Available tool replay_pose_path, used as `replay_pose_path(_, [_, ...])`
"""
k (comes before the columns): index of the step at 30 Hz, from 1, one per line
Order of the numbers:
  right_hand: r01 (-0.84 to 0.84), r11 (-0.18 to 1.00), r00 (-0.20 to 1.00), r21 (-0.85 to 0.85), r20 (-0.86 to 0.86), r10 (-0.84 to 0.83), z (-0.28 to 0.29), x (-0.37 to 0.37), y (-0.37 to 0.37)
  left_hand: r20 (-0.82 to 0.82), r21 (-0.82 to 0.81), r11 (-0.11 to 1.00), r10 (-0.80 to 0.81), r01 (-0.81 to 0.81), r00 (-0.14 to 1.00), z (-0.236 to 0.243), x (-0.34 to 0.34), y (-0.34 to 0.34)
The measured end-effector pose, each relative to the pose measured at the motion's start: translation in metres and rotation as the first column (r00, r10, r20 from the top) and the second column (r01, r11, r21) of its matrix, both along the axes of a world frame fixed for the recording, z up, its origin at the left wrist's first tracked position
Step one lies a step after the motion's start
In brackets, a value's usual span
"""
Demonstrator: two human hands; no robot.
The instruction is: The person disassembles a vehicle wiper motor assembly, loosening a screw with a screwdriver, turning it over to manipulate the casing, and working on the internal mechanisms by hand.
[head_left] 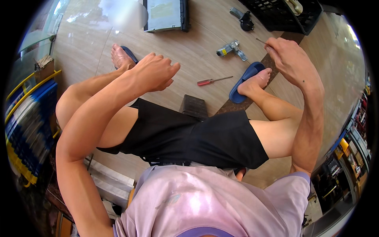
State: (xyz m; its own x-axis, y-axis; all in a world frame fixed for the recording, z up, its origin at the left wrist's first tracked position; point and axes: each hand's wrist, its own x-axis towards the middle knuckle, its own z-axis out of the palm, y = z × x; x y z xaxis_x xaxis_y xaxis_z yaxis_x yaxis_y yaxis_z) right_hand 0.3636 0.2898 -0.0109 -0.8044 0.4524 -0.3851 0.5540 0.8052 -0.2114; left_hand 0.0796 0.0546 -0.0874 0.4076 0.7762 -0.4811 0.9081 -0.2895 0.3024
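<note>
My left hand (pixel 156 72) hangs over the floor in front of my left knee, its fingers curled down and inward. The palm side is hidden, so whatever it may hold does not show. Out to the right, above my right foot, my right hand (pixel 285 59) pinches a thin metal rod (pixel 260 40) whose tip points left. On the floor between the hands lies a screwdriver (pixel 206 82) with a red handle. Beyond it rests a small grey metal part (pixel 229 48) with a yellow label. Farther off is a black and grey part (pixel 245 20) with a round end.
A grey-white box-shaped unit (pixel 164 16) with black sides stands ahead. A black plastic crate (pixel 272 15) is at the far right. A small black box (pixel 193 106) sits between my knees. A blue and yellow rack (pixel 33 114) flanks my left; crowded shelves (pixel 351 154) line the right.
</note>
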Motion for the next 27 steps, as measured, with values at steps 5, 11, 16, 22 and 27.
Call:
replay_pose_path(5, [0.054, 0.998, 0.998, -0.019, 0.017, -0.054, 0.006, -0.004, -0.004, -0.01, -0.002, 1.0, 0.002, -0.002, 1.0, 0.001, 0.004, 0.001])
replay_pose_path(11, [0.069, 0.997, 0.998, -0.029, 0.014, -0.069, 0.003, -0.005, -0.001, -0.037, -0.091, 0.996, -0.012, 0.009, 0.999, 0.005, 0.005, 0.005])
replay_pose_path(16, [0.124, 0.989, 0.992, -0.08, 0.008, -0.123, 0.008, -0.007, 0.002, -0.044, -0.062, 0.998, -0.03, 0.027, 0.999, 0.007, 0.005, 0.005])
replay_pose_path(22, [0.104, 0.994, 0.994, -0.026, 0.028, -0.104, 0.01, -0.015, 0.005, -0.043, 0.06, 0.998, -0.022, 0.025, 0.999, 0.01, 0.007, -0.003])
replay_pose_path(27, [0.026, 0.992, 0.997, 0.12, -0.07, -0.018, 0.011, -0.014, 0.004, -0.069, 0.071, 0.997, -0.016, 0.02, 0.998, 0.013, 0.005, -0.003])
